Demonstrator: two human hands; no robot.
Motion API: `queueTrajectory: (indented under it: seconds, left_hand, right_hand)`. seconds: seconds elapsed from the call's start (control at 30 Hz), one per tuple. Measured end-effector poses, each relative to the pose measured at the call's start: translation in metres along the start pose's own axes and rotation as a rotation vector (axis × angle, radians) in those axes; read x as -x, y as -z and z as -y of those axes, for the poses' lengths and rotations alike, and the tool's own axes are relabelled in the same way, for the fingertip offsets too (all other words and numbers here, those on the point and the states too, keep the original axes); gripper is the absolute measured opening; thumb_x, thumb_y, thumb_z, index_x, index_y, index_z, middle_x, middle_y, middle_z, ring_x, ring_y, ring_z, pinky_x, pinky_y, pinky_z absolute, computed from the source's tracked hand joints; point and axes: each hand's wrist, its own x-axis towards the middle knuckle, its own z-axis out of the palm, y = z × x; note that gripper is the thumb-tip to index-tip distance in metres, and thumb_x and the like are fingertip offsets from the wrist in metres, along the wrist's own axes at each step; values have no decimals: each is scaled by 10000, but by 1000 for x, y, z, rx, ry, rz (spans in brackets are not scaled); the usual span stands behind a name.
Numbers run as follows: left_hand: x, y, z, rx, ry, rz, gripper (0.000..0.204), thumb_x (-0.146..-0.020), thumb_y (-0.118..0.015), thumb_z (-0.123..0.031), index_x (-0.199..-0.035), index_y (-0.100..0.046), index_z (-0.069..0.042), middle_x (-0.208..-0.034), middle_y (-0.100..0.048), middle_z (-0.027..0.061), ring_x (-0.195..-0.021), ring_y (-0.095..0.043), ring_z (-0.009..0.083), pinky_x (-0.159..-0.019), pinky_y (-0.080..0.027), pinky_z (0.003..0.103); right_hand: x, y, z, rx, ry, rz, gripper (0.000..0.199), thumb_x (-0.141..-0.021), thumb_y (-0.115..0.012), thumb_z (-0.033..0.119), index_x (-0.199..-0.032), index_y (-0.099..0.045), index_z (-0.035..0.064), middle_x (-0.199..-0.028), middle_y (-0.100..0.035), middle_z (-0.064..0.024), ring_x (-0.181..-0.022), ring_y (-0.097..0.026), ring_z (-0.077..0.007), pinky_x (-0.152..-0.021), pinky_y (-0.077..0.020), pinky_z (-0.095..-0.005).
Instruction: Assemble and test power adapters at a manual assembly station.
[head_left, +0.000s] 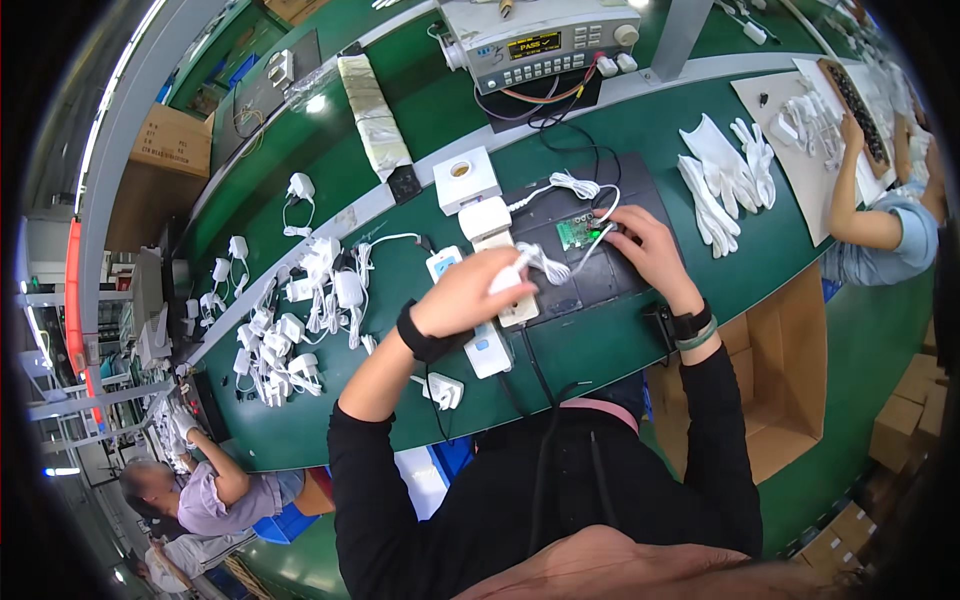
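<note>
My left hand [468, 290] is closed around a white power adapter [508, 276] above a power strip [518, 310]. Its white cable [548, 264] is partly coiled. My right hand [645, 245] pinches the end of a white cable at the right edge of a small green circuit board [575, 232], where a green light glows. Whether that plug is fully seated is hidden by my fingers. A second white adapter [485, 216] sits at the strip's far end, its bundled cable [574, 185] running right. The board lies on a dark mat [640, 200].
Many white adapters [275, 350] are heaped on the left. A test instrument [545, 45] with a lit display stands at the back. White gloves [715, 180] lie to the right, and a cardboard box [785, 370] is below. Co-workers sit on both sides.
</note>
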Motion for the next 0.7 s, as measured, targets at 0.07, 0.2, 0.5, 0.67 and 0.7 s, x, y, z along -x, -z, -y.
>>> queueTrajectory:
  seconds: [0.07, 0.2, 0.5, 0.67, 0.7]
  left_hand:
    - [-1, 4, 5, -89, -41, -58, 375, -859, -624, -381, -1022, -566, -48, -944, -607, 138, -904, -584, 323, -744, -484, 405]
    - [-5, 0, 7, -382, -93, -136, 343, -848, -634, -356, -1015, -576, -62, -965, -605, 116, -911, -583, 308, -735, -483, 395]
    - [-11, -16, -9, -532, -199, -16, 339, -813, -668, -307, -1056, -592, -83, -1015, -595, 104, -931, -573, 293, -732, -481, 362]
    - [-17, 20, 2, -603, -289, -456, 386, -778, -690, -287, -1095, -601, -87, -1000, -603, 98, -883, -576, 291, -724, -483, 364]
    - [-18, 24, 5, -503, -132, -377, 400, -785, -690, -273, -1122, -591, -80, -1007, -604, 95, -871, -581, 279, -731, -481, 359]
  right_hand:
    - [2, -1, -2, -8, 1, -24, 296, -796, -665, 27, -1092, -650, 42, -977, -618, -51, -673, -539, -121, -636, -461, -233]
    - [3, -3, -4, -30, 21, -76, 280, -802, -664, 30, -1081, -657, 45, -973, -616, -45, -636, -511, -95, -620, -440, -218]
    - [-1, -8, -6, -49, 100, -53, 290, -824, -619, 17, -1109, -653, 56, -987, -592, -41, -662, -497, -82, -611, -418, -207]
    - [-5, -7, 3, -446, -38, -98, 277, -864, -567, 17, -1128, -645, 45, -989, -580, -33, -666, -488, -61, -600, -399, -192]
    - [-5, -8, 3, -448, -37, -98, 277, -864, -567, 17, -1128, -645, 45, -989, -580, -33, -666, -488, -61, -600, -399, -192]
